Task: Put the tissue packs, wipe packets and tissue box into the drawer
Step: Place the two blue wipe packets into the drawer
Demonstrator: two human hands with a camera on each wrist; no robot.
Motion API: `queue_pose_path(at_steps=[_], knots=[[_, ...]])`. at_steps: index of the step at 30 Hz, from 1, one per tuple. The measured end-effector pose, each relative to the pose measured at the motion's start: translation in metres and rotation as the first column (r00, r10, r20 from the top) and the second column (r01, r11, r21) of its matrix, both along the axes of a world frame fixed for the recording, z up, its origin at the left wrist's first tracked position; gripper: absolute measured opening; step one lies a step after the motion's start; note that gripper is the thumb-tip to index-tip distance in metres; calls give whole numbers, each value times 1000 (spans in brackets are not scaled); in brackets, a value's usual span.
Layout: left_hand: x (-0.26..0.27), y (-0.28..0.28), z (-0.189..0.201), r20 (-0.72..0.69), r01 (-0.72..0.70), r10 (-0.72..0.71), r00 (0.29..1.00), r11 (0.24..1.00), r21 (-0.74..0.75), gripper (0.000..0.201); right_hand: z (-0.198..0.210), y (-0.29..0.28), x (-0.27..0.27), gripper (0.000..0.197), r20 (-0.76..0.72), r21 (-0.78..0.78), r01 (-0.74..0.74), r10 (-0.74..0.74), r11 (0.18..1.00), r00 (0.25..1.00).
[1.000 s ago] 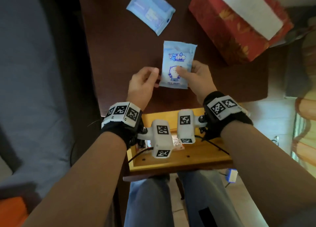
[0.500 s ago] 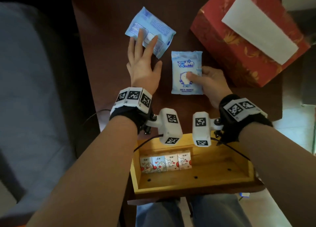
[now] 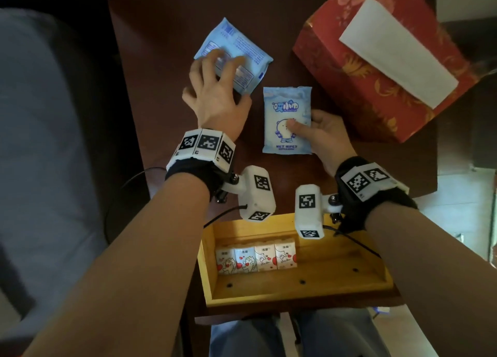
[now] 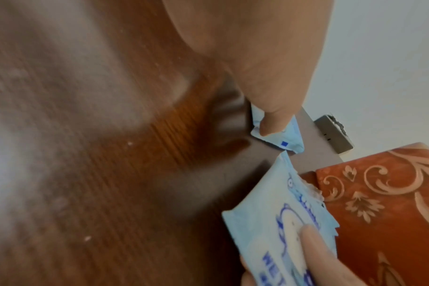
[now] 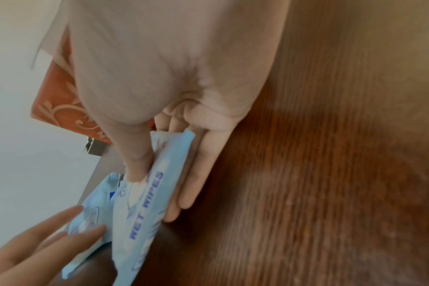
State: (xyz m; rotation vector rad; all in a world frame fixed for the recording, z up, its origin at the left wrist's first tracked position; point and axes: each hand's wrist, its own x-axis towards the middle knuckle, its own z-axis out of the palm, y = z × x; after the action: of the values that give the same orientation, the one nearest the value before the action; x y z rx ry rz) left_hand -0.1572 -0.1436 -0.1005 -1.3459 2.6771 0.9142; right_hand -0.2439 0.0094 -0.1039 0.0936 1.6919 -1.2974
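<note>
a person's left hand (image 3: 215, 98) lies on the far wipe packet (image 3: 243, 51) on the dark wooden counter (image 3: 161, 68), fingers spread and straight across its printed face; just right, the right hand (image 3: 321, 138) pinches the packet marked wet wipes (image 3: 285, 106), thumb on top, fingers curled beneath; the red tissue box (image 3: 376, 82) stands at far right; below, four tissue packs (image 3: 255, 258) line the back wall of the open drawer (image 3: 336, 284)
</note>
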Motion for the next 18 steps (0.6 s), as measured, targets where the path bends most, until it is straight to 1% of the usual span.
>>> queue_pose_path(at_steps=[3, 5, 11, 15, 18], knots=[[-2, -3, -7, 40, 78, -79, 996, 996, 40, 67, -2, 0, -2, 33, 13, 4, -12, 11, 1000, 1000], [2, 0, -9, 59, 87, -90, 994, 995, 47, 71, -2, 0, -3, 32, 7, 9, -24, 24, 1000, 1000], [24, 17, -2, 48, 5, -5, 999, 1000, -4, 63, 2, 0, 0, 32, -15, 6, -8, 8, 1000, 1000], [37, 25, 1, 53, -27, 29, 998, 999, -32, 66, 2, 4, 5, 30, -34, 17, -18, 19, 1000, 999], [48, 31, 1, -21, -47, 46, 999, 997, -54, 63, 2, 10, 11, 31, -49, 22, -47, 48, 999, 998]])
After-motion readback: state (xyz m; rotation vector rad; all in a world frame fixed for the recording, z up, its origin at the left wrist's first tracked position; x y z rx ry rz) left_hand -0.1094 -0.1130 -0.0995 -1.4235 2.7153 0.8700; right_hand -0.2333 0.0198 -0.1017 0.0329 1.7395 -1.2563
